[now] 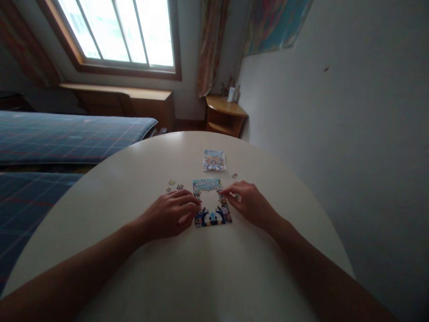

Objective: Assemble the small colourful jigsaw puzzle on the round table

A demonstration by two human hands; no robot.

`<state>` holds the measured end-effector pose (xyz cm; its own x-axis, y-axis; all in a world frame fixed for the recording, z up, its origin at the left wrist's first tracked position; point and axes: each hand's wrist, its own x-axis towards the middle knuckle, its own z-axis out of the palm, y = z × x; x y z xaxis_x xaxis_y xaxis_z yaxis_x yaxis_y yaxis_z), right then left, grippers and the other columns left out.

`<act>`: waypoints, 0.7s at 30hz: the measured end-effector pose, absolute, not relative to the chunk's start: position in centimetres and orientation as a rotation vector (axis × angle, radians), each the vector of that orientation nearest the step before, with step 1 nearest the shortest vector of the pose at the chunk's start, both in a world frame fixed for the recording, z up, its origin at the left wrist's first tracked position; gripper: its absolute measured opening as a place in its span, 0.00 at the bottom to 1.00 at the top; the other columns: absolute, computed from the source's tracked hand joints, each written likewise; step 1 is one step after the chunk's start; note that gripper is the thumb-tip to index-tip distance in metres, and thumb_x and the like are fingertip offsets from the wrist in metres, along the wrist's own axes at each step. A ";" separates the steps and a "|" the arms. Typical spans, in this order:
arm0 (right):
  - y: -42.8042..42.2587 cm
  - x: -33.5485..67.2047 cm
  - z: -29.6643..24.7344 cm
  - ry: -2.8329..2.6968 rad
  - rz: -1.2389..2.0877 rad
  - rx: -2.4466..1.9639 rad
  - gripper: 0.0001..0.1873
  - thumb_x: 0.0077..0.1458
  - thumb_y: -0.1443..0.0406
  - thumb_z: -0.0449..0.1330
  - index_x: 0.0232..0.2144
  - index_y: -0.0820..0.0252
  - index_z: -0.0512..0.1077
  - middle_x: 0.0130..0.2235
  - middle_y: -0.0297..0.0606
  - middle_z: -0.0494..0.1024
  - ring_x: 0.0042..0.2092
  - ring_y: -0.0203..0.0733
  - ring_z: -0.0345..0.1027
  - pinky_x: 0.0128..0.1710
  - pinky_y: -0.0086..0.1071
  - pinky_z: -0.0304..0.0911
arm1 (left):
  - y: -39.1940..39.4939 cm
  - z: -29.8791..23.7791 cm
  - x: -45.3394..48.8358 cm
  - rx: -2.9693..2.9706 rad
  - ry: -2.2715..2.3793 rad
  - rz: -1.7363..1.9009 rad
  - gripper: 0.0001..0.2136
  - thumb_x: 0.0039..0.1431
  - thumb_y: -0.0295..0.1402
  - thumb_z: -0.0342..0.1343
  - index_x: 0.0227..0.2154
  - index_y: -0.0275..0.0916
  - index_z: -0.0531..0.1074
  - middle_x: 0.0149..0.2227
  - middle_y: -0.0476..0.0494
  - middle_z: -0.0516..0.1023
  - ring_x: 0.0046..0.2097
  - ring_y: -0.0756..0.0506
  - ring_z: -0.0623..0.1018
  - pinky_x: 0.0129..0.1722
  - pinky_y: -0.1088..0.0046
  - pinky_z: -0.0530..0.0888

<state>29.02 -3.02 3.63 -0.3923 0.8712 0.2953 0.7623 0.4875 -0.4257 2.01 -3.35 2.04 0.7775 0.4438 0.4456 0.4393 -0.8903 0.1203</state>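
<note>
A jigsaw puzzle [213, 218] with a blue cartoon dog and a lettered top lies flat on the table. Its border is assembled around a bare white middle. My left hand [174, 210] rests at the puzzle's left edge, fingers apart and loosely bent, the tips touching it. At the right edge, my right hand [246, 199] pinches with thumb and forefinger on what looks like a small puzzle piece, mostly hidden by the fingertips. Loose puzzle pieces [172, 182] lie left of the puzzle. Another loose piece [234, 175] sits beyond my right hand, and more are partly covered by it.
A small printed picture sheet or packet [214, 160] lies behind the puzzle on the round white table [150, 277]. Plaid-covered beds [67, 136] stand to the left. A wooden corner shelf [226, 107] is beyond the table, and a white wall [335, 134] runs along the right.
</note>
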 end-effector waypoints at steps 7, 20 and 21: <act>-2.1 31.3 4.3 -2.181 0.205 -1.515 0.11 0.58 0.70 0.60 0.40 0.55 0.80 0.39 0.37 0.83 0.41 0.43 0.74 0.44 0.37 0.65 | -3.3 2.0 1.8 2.918 0.648 0.535 0.14 0.61 0.26 0.52 0.48 0.43 0.73 0.52 0.45 0.77 0.53 0.42 0.74 0.51 0.61 0.75; -1.0 35.6 4.4 -2.046 0.378 -2.051 0.12 0.60 0.60 0.60 0.41 0.61 0.78 0.40 0.44 0.82 0.39 0.43 0.75 0.38 0.32 0.64 | -3.6 1.9 2.0 2.888 0.673 0.477 0.10 0.67 0.34 0.52 0.49 0.42 0.71 0.53 0.44 0.76 0.54 0.42 0.74 0.53 0.60 0.74; -1.1 35.6 4.5 -2.061 0.401 -2.035 0.13 0.59 0.59 0.61 0.41 0.61 0.78 0.40 0.44 0.82 0.38 0.43 0.74 0.37 0.31 0.64 | -3.6 1.9 1.9 2.892 0.663 0.473 0.10 0.67 0.34 0.52 0.48 0.42 0.71 0.53 0.44 0.76 0.54 0.42 0.74 0.53 0.60 0.74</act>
<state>35.62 -1.08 4.45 -0.0194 0.9991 -0.0367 0.9400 0.0057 -0.3412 1.95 -3.61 1.90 0.8539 0.4442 0.2713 0.4012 -0.8938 0.2006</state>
